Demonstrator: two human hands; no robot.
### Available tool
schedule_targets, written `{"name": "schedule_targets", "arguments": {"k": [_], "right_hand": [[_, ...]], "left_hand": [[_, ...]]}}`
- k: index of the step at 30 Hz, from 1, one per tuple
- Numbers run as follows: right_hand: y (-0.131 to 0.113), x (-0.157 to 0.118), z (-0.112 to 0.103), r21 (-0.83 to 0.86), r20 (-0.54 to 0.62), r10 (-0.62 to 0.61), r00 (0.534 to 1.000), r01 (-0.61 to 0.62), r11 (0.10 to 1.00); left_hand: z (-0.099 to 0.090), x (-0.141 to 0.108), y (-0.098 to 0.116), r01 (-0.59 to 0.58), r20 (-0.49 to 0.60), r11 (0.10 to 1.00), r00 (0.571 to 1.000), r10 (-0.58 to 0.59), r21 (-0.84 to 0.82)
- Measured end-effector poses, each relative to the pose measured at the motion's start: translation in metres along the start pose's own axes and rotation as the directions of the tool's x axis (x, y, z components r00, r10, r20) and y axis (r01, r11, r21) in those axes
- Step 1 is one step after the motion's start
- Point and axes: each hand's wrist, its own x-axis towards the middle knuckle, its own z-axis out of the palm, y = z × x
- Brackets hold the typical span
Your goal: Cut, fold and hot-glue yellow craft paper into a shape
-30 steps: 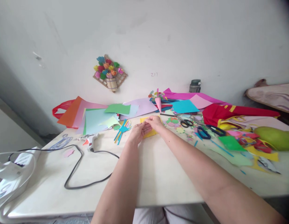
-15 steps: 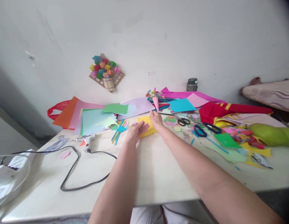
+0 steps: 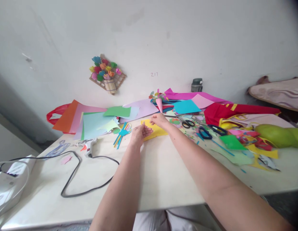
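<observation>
Left hand (image 3: 139, 132) lay open and right hand (image 3: 160, 119) pinched, contents unclear, by a flat yellow paper sheet (image 3: 156, 132), seemingly unshaped.

This looks like a papercraft spot in a plain room; whether home or workshop is unclear. Just under the fingers (image 3: 147, 130) lies yellow paper (image 3: 156, 131) on a pale table (image 3: 168, 179). Left of them are a glue gun (image 3: 90, 148) and a power strip (image 3: 15, 175); right of them, scissors (image 3: 205, 132) and paper scraps (image 3: 250, 138). Coloured sheets (image 3: 95, 123) spread beyond them to the left. Farther past the fingers, a flower decoration (image 3: 107, 73) hangs on a bare grey-white wall (image 3: 177, 48) marked "217".
</observation>
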Motion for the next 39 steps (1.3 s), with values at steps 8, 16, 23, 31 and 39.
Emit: {"name": "schedule_targets", "arguments": {"k": [8, 16, 23, 31, 39], "right_hand": [[-0.004, -0.009, 0.002, 0.367, 0.296, -0.203, 0.934, 0.085, 0.926], [0.004, -0.001, 0.014, 0.159, 0.132, -0.196, 0.972, 0.174, 0.972], [-0.001, -0.004, 0.014, 0.111, 0.137, -0.201, 0.970, 0.187, 0.976], [0.003, -0.006, 0.014, 0.252, 0.172, -0.195, 0.966, 0.148, 0.956], [0.002, 0.001, 0.022, -0.095, 0.007, -0.188, 0.982, 0.188, 0.978]], "left_hand": [[-0.001, 0.002, -0.002, 0.018, -0.005, 0.998, 1.000, -0.019, -0.061], [0.000, 0.002, -0.004, 0.021, 0.019, 0.997, 1.000, -0.020, -0.078], [-0.001, 0.002, -0.002, -0.009, 0.015, 1.000, 1.000, 0.009, -0.028], [-0.006, 0.005, -0.005, -0.035, 0.044, 0.999, 0.998, 0.037, -0.033], [0.000, 0.003, -0.003, -0.045, -0.005, 0.999, 0.999, 0.045, -0.006]]}}
